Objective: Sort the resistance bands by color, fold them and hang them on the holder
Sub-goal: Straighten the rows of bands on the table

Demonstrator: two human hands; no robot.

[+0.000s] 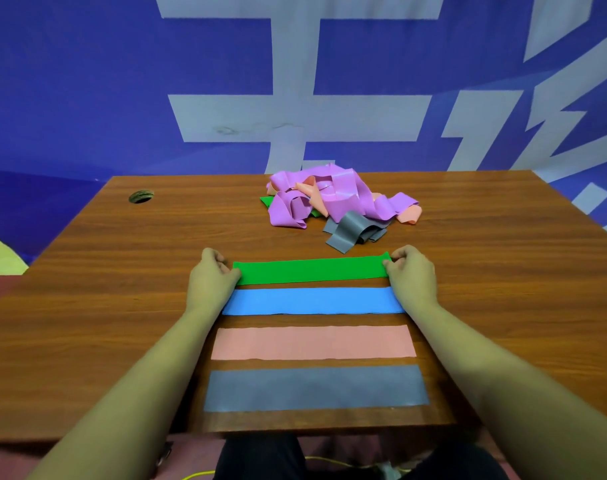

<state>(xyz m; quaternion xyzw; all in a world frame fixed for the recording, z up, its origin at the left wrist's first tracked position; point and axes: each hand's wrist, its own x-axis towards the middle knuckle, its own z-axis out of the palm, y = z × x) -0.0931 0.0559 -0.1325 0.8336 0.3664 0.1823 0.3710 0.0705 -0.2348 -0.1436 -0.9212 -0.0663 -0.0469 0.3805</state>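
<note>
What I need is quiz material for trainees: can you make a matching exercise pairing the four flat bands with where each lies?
Flat bands:
1. green band
2. blue band
3. pink band
4. grey band

Places:
A. nearest the front edge of the table
B. ends pinched by the left hand and right hand
C. between blue and grey
D. between green and pink

Pairs: 1-B, 2-D, 3-C, 4-A
</note>
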